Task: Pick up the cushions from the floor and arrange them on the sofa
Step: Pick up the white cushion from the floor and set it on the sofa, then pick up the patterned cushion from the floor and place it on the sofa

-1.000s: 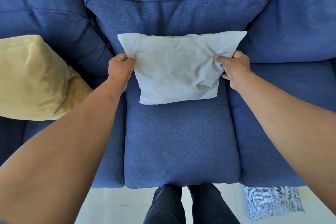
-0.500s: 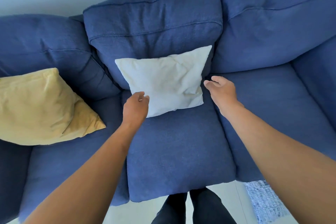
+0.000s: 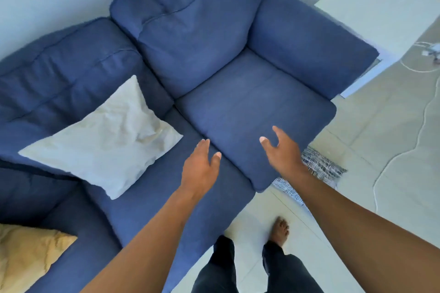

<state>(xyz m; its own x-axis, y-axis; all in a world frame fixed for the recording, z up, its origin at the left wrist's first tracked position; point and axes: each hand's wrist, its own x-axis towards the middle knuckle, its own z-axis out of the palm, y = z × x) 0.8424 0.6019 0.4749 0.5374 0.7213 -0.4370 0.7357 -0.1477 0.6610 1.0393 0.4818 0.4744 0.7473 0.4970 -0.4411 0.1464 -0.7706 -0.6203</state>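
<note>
A white cushion (image 3: 104, 143) leans against the backrest on the middle seat of the blue sofa (image 3: 257, 107). A yellow cushion (image 3: 26, 257) lies on the left seat at the lower left edge. A striped blue-and-white cushion (image 3: 319, 166) lies on the floor at the sofa's front right corner, partly hidden by the seat and my right arm. My left hand (image 3: 200, 166) hovers open over the front of the middle seat, apart from the white cushion. My right hand (image 3: 281, 150) hovers open over the front of the right seat. Both hands hold nothing.
A pale tiled floor (image 3: 392, 140) spreads to the right, with a white cable (image 3: 421, 123) trailing across it to a small device (image 3: 433, 51). A white unit (image 3: 376, 9) stands beside the sofa's right armrest. My legs and a bare foot (image 3: 281, 231) stand at the sofa's front.
Both hands let go of the white cushion and drew back, fingers spread. The view swung right, bringing the right seat, armrest and floor into sight.
</note>
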